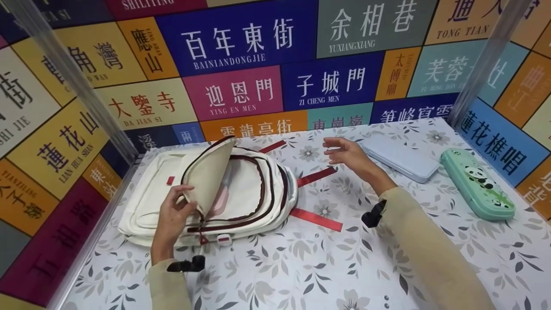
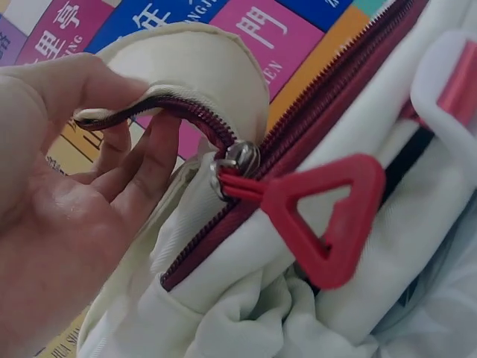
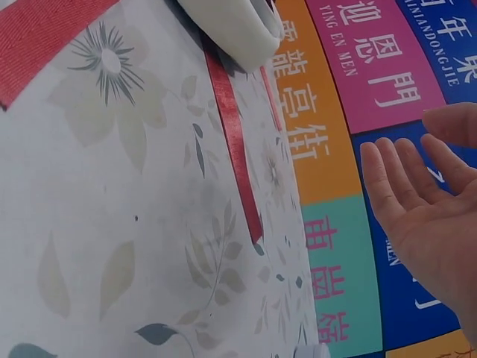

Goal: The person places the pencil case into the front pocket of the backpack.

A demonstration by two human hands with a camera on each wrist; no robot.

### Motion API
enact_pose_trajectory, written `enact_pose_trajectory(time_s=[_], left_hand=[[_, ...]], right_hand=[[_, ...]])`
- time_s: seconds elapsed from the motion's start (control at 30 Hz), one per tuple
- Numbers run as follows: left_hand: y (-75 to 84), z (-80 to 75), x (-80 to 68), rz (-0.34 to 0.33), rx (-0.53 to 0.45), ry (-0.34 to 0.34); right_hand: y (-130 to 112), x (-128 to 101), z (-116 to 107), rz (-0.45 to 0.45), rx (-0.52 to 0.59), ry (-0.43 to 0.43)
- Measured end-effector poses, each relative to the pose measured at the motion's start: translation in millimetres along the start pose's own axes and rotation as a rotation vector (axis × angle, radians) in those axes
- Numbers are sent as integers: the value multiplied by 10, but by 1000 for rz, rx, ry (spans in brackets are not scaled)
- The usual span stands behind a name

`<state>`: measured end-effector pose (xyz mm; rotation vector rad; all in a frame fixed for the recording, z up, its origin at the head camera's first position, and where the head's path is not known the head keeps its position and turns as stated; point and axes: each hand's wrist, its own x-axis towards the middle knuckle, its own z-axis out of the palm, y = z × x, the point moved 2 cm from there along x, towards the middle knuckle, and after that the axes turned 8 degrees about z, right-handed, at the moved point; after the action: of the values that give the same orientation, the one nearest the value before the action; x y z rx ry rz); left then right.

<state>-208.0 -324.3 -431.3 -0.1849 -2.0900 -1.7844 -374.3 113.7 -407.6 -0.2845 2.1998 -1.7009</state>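
Long beige sleeves (image 1: pixel 430 249) were worn on both arms, ending at the wrists. A small black camera mount (image 1: pixel 373 214) was strapped at the right cuff, and another black mount (image 1: pixel 187 264) at the left cuff.

Staged booth: street-sign walls (image 1: pixel 241 56)

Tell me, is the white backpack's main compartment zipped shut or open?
Open. The left hand holds the backpack front flap lifted away, the dark red zipper is parted, and something pink shows inside.
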Motion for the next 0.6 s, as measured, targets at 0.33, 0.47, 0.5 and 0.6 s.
enact_pose_trajectory(time_s=[0.33,0.47,0.5,0.6], left_hand=[[11,-23,-22,41,305,-26],[27,-39,-37,-26,241,10],[26,-40,-41,-43,220,10],[23,-27,-48,-71,169,-14]], right_hand=[[25,-36,-45,-7,33,9],[34,-50,-79,-18,34,14],[37,-52,-91,-18,32,16],[48,-64,-130,-15,30,24]])
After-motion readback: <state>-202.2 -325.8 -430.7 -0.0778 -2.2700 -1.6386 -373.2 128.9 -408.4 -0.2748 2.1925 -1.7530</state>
